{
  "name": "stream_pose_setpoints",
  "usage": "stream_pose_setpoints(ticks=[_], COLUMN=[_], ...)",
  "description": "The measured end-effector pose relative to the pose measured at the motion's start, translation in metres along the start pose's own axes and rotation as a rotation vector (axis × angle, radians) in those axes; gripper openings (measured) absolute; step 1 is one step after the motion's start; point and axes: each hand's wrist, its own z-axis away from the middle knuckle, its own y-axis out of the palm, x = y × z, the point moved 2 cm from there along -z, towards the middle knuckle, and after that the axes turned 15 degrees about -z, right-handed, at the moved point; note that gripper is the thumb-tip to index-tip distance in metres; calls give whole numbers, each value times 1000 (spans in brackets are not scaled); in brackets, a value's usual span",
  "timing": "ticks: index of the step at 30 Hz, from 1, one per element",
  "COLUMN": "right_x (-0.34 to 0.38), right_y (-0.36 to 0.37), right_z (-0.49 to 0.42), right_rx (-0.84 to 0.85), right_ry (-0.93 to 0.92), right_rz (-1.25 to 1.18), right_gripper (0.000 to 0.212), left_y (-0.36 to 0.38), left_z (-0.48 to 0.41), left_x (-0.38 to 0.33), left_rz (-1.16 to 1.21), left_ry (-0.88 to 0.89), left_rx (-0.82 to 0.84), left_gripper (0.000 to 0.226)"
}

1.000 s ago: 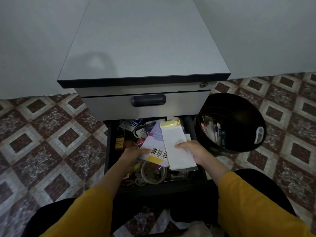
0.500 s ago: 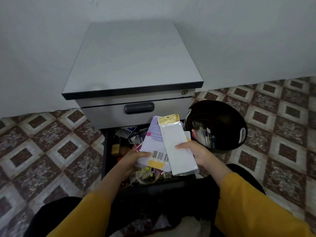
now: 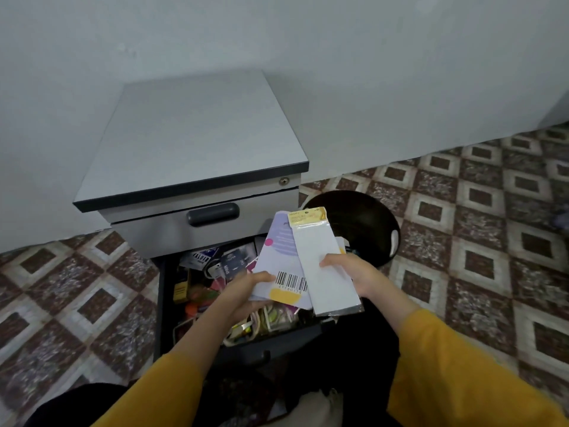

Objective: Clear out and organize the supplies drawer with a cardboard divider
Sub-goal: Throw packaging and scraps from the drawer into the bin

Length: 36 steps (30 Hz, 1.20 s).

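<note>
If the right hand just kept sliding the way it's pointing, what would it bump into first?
Probably the purple barcoded card that the left hand holds: the right hand, gripping the white packet, points leftward at it. Depth is hard to judge.

The dark drawer (image 3: 160, 303) stood pulled open toward 6 o'clock, crammed with jumbled small supplies (image 3: 200, 294). Above it the left hand (image 3: 243, 291) pinched a lilac barcoded card (image 3: 281, 254). Overlapping the card at its 3 o'clock was a white packet (image 3: 323, 272), gripped by the right hand (image 3: 354, 272), with its yellow top toward 11 o'clock.
</note>
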Motion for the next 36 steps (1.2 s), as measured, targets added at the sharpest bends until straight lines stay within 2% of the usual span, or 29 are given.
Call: stream_pose_setpoints(ticks=[2, 7, 10, 14, 18, 21, 24, 28, 30, 31, 32, 34, 36], right_x=[9, 33, 44, 54, 60, 66, 75, 88, 89, 88, 87, 80, 76], right_y=[-15, -57, -77, -104, -119, -125, -127, -128, -130, -132, -135, -143, -150], right_z=[4, 9, 7, -13, -36, -55, -70, -92, -101, -105, -108, -112, -111], right_rx=[-24, -101, -112, -237, -351, -399, -449, -503, -526, -524, -514, -494, -492], right_ry=[-39, -90, -105, -106, -124, -135, -155, -195, -205, -207, -204, -174, -177], right_rz=[-27, -43, -54, -15, -17, 1, 13, -45, -56, -35, 10, 128, 194], right_gripper=[24, 18, 19, 27, 21, 24, 8, 6, 10, 12, 22, 60, 71], left_y=[17, 67, 84, 105, 119, 126, 124, 117, 117, 117, 118, 118, 117], left_z=[-6, -24, -42, -78, -115, -135, -152, -176, -183, -185, -187, -186, -184], left_x=[-8, -27, -33, -42, -53, -60, -66, -70, -72, -72, -71, -69, -65], left_rz=[-24, -116, -212, -376, -472, -532, -681, -790, -834, -873, -922, -1031, -1084], left_ry=[17, 60, 67, 66, 86, 99, 125, 130, 142, 143, 139, 147, 156], left_rx=[44, 106, 22, -115, -122, -153, -245, -298, -273, -240, -207, -153, -111], left_gripper=[44, 27, 31, 35, 54, 56, 57, 55, 57, 65, 76, 88, 84])
